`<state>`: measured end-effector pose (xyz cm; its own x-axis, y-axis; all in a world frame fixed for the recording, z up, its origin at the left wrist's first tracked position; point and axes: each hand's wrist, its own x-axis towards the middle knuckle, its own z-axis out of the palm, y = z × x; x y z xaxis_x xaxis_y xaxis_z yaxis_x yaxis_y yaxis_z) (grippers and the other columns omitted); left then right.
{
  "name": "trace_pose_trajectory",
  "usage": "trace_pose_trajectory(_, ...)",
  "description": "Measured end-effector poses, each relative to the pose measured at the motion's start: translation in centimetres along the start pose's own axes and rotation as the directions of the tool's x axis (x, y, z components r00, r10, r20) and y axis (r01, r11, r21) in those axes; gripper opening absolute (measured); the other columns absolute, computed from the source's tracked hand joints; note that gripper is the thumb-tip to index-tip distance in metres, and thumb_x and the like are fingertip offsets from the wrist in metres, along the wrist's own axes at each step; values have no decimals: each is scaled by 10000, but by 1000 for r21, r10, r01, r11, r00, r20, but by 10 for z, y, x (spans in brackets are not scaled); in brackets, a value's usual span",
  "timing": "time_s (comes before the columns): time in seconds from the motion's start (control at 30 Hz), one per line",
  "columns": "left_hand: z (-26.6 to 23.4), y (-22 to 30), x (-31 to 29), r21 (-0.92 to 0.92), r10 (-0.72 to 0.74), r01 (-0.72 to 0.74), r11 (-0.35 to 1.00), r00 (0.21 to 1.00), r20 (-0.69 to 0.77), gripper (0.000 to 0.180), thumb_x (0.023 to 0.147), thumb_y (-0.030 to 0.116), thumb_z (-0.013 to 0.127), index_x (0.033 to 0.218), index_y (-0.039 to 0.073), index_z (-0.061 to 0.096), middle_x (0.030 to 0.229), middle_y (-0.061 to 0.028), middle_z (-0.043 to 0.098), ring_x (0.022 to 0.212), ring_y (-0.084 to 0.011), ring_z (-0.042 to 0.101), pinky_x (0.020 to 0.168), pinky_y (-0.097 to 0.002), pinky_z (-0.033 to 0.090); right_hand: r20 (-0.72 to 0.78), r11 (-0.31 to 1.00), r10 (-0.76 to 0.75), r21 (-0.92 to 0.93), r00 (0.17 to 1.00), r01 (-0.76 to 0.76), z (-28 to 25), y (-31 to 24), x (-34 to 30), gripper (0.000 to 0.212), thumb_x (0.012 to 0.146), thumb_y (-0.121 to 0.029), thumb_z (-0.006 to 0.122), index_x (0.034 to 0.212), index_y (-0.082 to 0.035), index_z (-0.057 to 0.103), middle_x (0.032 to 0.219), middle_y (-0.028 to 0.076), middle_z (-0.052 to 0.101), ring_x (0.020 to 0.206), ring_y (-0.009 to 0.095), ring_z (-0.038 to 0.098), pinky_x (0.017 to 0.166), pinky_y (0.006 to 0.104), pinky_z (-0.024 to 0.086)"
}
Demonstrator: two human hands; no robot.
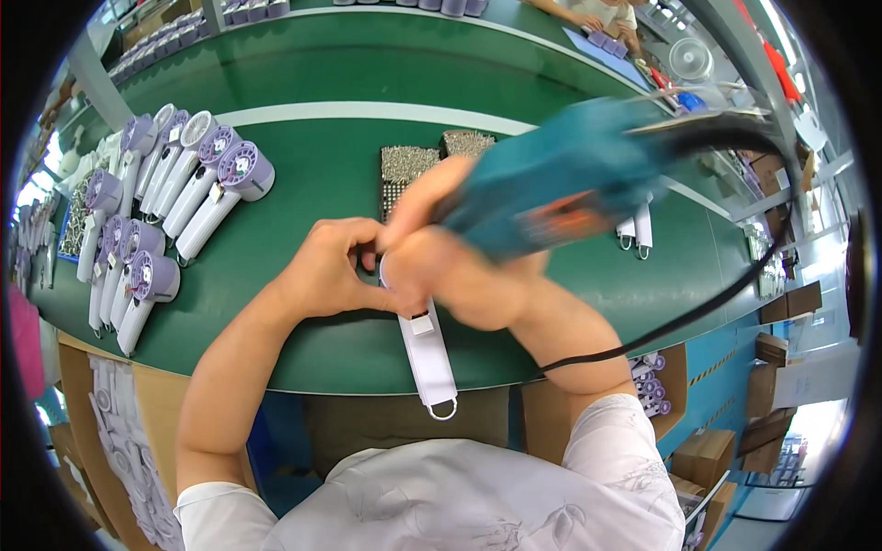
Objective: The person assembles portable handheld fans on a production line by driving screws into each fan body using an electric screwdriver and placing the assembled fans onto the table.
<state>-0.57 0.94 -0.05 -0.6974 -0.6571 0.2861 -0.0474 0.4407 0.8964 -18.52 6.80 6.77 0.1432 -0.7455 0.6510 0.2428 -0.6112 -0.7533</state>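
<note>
A white handheld fan body (430,363) lies near the table's front edge, its wire loop pointing toward me. My left hand (326,266) is closed around the upper end of this fan body, which the hands mostly hide. My right hand (473,285) grips the front of a teal corded power screwdriver (560,174), blurred by motion. The tool's tip is hidden behind my fingers, so contact with the fan cannot be made out. Just beyond my hands sit two trays of small metal screws, one nearer (407,165) and one farther (467,141).
Several white-and-purple fans (246,170) lie grouped at the left. Two white handles (636,230) rest at the right. The tool's black cord (698,317) loops past my right forearm. Cardboard boxes (707,456) stand right of the table. Another person (602,18) works across the bench.
</note>
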Motion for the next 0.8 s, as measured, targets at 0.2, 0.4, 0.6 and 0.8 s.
trace_pose_trajectory(0.2,3,7,4,128,-124,119,985,992,29,693,490,331,1012,1055,27,751,785,-28,634,682,-121,518,612,-277,469,-286,997,-25,-72,958,5,-79,-3,21,213,1048,-171,469,1019,-2,594,578,76,518,396,195,489,409,350,454)
trace_pose_trajectory(0.4,2,0,0,116,-82,81,990,997,8,696,495,317,1017,1059,21,737,824,-17,639,685,-108,504,602,-262,459,-424,998,29,-41,905,-51,-104,27,12,163,969,-104,637,916,46,605,563,83,551,406,175,531,404,342,468)
trace_pose_trajectory(0.6,4,0,3,116,-93,91,989,996,13,690,492,310,1019,1053,23,736,821,-2,632,687,-95,491,589,-249,444,-491,999,-34,-32,871,21,-104,27,12,184,972,-114,639,911,56,601,557,76,555,410,169,540,418,334,475)
trace_pose_trajectory(0.8,5,-1,2,111,-79,78,991,997,6,687,496,311,1017,1051,21,734,815,0,628,683,-94,487,590,-248,445,-498,994,-66,-112,864,12,-100,35,10,179,972,-109,643,901,52,606,547,71,571,416,164,552,428,318,474)
